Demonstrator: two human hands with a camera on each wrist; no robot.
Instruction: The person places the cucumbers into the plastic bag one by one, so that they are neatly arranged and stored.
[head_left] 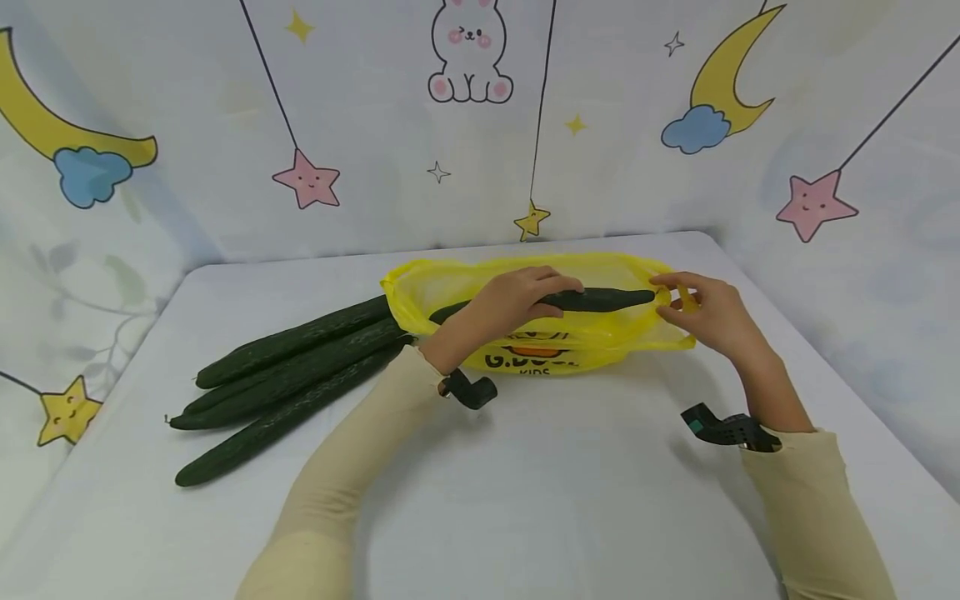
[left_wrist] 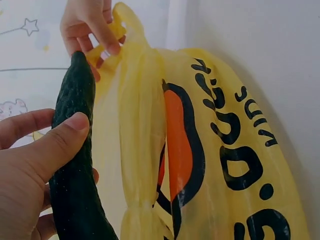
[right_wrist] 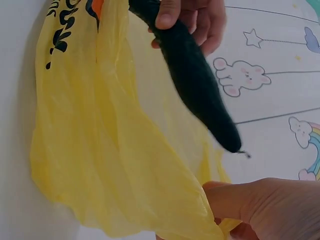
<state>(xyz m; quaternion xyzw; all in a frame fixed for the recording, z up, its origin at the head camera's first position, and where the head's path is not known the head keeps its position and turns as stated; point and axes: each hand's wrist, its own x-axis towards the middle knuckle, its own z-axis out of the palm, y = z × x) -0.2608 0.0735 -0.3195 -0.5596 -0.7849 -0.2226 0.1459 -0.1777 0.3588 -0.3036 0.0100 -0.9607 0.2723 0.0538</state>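
Observation:
My left hand (head_left: 517, 302) grips a dark green cucumber (head_left: 607, 300) around its middle, thumb on the near side in the left wrist view. The cucumber lies along the opening of a yellow plastic bag (head_left: 592, 360) with black lettering and an orange print. At the bag's right end, my right hand (head_left: 708, 312) pinches the bag's edge between thumb and fingers, close to the cucumber's tip. The right wrist view shows the bag (right_wrist: 110, 165) stretched from that hand (right_wrist: 270, 205). Part of the cucumber's left end is hidden by the left hand and arm.
Several more cucumbers (head_left: 292, 367) lie fanned out on the white table (head_left: 562, 500), to the left of the bag, their right ends against the bag's left end. Behind stands a white backdrop (head_left: 375, 100) printed with stars, moons and a rabbit.

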